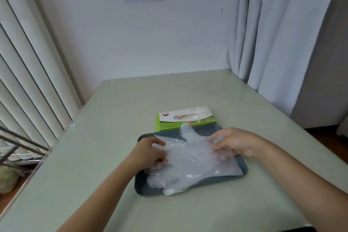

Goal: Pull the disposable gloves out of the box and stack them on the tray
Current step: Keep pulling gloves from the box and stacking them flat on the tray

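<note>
Soft, even daylight fills my view, with the blinds [28, 62] at the left of the frame the palest area and only faint shadows on the table [94, 137]. Small glints show on the clear gloves [190, 162] at center. The wide lens bows the blinds and the curtain [273, 24] at upper right, and detail is slightly soft throughout.

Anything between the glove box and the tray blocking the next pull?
Nothing visible. The glove box sits just behind the far edge of the tray, with no object between them. The disposable gloves already lie on the tray, and the left hand and right hand both hold them there.
</note>
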Demonstrator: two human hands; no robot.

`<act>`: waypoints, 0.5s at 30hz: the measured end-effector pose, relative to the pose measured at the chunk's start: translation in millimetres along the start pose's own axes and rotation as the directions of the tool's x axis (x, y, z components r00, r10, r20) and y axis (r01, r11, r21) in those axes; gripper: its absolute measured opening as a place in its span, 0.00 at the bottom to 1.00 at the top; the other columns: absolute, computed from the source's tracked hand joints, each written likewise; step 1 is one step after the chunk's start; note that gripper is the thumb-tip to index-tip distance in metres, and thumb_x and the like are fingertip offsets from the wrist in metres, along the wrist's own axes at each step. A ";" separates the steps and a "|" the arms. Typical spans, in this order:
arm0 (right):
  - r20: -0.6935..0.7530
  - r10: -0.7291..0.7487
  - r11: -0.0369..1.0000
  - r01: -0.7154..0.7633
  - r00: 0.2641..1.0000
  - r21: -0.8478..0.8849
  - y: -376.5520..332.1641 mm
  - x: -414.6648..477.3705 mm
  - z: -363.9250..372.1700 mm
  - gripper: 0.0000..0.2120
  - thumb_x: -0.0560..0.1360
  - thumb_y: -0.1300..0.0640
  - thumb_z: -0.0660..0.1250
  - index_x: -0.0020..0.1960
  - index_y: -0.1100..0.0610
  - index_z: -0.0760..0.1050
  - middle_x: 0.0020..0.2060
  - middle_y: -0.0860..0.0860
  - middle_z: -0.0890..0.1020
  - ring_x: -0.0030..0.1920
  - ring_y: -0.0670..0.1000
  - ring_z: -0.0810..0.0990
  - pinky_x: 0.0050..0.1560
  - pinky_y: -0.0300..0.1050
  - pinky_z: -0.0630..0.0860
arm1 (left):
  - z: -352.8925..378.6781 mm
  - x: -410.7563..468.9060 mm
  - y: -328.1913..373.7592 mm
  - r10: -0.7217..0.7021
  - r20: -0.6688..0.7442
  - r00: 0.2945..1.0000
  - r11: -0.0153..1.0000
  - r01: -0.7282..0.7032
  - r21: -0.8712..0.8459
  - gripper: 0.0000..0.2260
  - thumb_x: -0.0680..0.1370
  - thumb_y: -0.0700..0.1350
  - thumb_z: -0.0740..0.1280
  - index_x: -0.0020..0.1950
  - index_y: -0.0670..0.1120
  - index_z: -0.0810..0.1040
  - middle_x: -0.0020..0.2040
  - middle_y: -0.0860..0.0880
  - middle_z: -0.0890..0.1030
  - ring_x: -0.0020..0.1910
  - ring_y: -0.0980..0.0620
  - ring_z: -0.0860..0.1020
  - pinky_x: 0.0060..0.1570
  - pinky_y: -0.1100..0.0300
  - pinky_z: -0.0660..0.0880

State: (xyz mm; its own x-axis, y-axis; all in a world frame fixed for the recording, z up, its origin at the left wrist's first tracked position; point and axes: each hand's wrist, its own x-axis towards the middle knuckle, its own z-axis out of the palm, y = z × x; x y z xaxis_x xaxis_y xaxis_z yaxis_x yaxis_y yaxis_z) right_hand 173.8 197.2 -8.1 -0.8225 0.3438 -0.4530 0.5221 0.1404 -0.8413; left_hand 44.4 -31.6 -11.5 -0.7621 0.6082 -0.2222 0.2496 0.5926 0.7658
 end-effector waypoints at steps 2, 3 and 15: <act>-0.028 -0.049 0.998 0.048 0.998 -0.031 -1.3 -3.2 2.9 0.07 0.74 0.63 0.70 0.52 0.58 0.79 0.37 0.54 0.83 0.33 0.50 0.82 0.34 0.39 0.78 | 2.7 -3.4 3.1 0.084 -0.026 0.996 0.991 -0.081 0.105 0.08 0.72 0.38 0.65 0.51 0.44 0.78 0.35 0.47 0.82 0.31 0.51 0.76 0.38 0.55 0.76; -0.047 -0.086 0.996 0.085 0.995 -0.020 -2.0 -4.8 3.5 0.05 0.74 0.61 0.71 0.50 0.58 0.79 0.38 0.55 0.83 0.34 0.50 0.81 0.34 0.39 0.78 | 3.3 -4.4 3.7 0.102 -0.039 0.994 0.988 -0.097 0.117 0.09 0.72 0.38 0.66 0.51 0.46 0.77 0.33 0.50 0.81 0.29 0.52 0.75 0.38 0.55 0.76; -0.223 -0.330 0.819 0.160 0.917 -0.551 -1.9 6.2 5.1 0.01 0.70 0.60 0.72 0.41 0.56 0.82 0.35 0.44 0.80 0.40 0.45 0.77 0.36 0.34 0.69 | 16.7 -21.8 9.3 0.548 -0.210 0.810 0.746 -0.359 0.561 0.26 0.78 0.50 0.65 0.75 0.48 0.61 0.73 0.50 0.63 0.72 0.52 0.61 0.68 0.66 0.55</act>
State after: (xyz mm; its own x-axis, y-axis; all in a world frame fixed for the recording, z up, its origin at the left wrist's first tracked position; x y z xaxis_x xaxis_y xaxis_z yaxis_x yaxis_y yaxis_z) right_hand 166.6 194.4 -10.8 -0.8763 0.4763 -0.0726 0.4201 0.6817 -0.5990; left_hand 73.3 -30.5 -9.6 -0.6059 0.7064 0.3659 0.7949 0.5199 0.3128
